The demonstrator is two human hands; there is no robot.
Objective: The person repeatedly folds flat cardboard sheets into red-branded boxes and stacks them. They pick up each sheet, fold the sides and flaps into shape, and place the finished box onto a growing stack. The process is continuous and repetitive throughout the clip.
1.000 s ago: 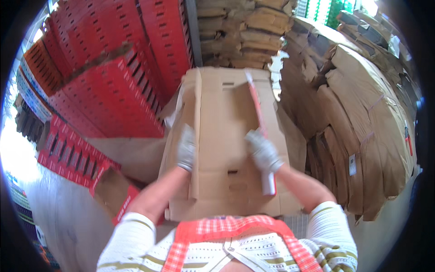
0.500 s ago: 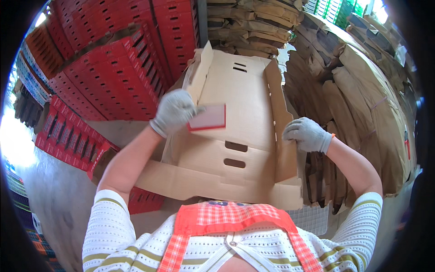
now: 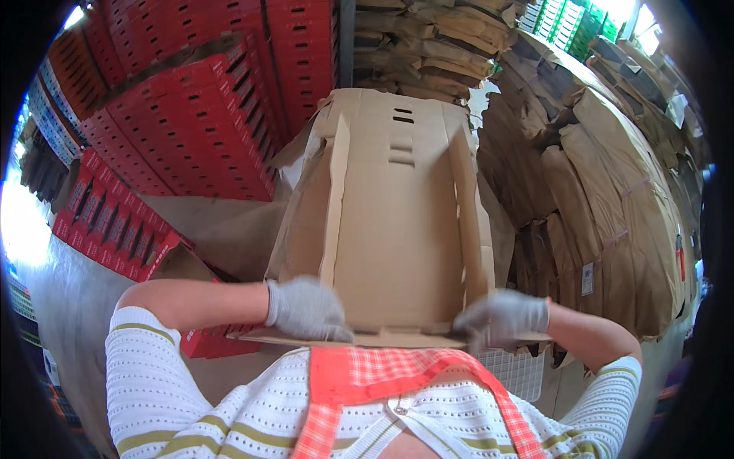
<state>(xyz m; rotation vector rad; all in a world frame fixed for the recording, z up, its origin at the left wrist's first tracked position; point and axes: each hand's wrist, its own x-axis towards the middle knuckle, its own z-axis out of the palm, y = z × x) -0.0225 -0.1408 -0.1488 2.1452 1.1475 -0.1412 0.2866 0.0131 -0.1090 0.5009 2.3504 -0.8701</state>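
A brown cardboard box (image 3: pixel 397 222), partly folded, lies in front of me with its long side walls standing up. Its near panel is raised and seen almost edge-on close to my apron. My left hand (image 3: pixel 306 310), in a grey glove, is closed at the near left corner, fingers curled on the panel's edge. At the near right corner my right hand (image 3: pixel 501 315), gloved too, grips the cardboard; motion blurs its fingers. Slots show in the far end of the box. Part of the near panel is hidden by the hands.
Tall stacks of red boxes (image 3: pixel 176 122) stand at the left, with a lower red row (image 3: pixel 111 222) near the floor. Bundled brown flat cardboard (image 3: pixel 612 206) leans at the right, and more is piled (image 3: pixel 424 38) behind. A pale grid-patterned surface (image 3: pixel 511 372) shows near my apron.
Both hands have come down toward me to the near corners. The near panel has swung upward and the left wall stands more inward. The pale red-edged piece by my left hand is out of sight.
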